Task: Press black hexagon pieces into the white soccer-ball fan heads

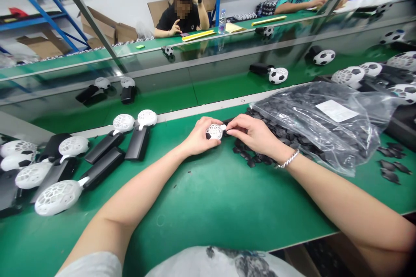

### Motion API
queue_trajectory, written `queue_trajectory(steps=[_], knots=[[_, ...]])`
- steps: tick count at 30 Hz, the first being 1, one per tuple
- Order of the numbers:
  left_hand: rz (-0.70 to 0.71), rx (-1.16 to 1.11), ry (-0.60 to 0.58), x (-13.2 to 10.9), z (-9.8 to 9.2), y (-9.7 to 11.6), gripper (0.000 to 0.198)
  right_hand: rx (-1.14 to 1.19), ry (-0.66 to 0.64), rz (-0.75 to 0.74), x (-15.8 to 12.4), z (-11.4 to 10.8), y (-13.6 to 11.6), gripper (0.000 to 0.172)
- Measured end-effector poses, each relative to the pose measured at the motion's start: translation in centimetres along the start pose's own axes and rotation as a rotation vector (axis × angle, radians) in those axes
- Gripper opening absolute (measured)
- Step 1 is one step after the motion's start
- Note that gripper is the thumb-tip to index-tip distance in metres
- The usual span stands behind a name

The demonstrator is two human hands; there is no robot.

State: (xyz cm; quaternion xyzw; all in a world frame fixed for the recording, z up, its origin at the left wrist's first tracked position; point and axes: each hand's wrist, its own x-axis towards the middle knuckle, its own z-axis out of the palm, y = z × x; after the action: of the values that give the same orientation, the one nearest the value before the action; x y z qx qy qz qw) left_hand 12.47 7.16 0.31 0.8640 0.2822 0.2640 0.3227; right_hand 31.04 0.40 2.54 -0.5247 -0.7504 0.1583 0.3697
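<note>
My left hand [199,137] is wrapped around the white, football-patterned head of a handheld fan [215,131], with some black patches on its lattice. Just to the right, the thumb and fingertips of my right hand [255,133] are pinched together beside the fan's white neck, on a small black piece [225,132] that is mostly covered. Loose black plastic pieces [251,156] lie under and beyond my right hand, spilling from a clear plastic bag [312,117] with a white label.
White-headed fans with black handles [104,166] lie along the left of the green table [208,207]. More patterned fans [349,75] are piled at right. Beyond a metal rail, a green belt [208,88] carries spaced-out fans [278,75]. Two people sit across it.
</note>
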Motion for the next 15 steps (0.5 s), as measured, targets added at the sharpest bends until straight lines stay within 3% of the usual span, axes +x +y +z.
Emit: queue_trajectory(steps=[3, 8, 15], knots=[[-0.002, -0.003, -0.004, 0.0, 0.0, 0.0, 0.046, 0.002, -0.043, 0.002, -0.1, 0.3, 0.0, 0.009], [0.017, -0.008, -0.011, 0.1, 0.0, 0.0, 0.047, -0.056, -0.076, -0.113, 0.1, 1.1, 0.6, 0.012], [0.010, -0.012, 0.007, 0.0, 0.1, 0.1, 0.040, 0.033, -0.017, -0.041, 0.3, 1.8, 0.7, 0.005]])
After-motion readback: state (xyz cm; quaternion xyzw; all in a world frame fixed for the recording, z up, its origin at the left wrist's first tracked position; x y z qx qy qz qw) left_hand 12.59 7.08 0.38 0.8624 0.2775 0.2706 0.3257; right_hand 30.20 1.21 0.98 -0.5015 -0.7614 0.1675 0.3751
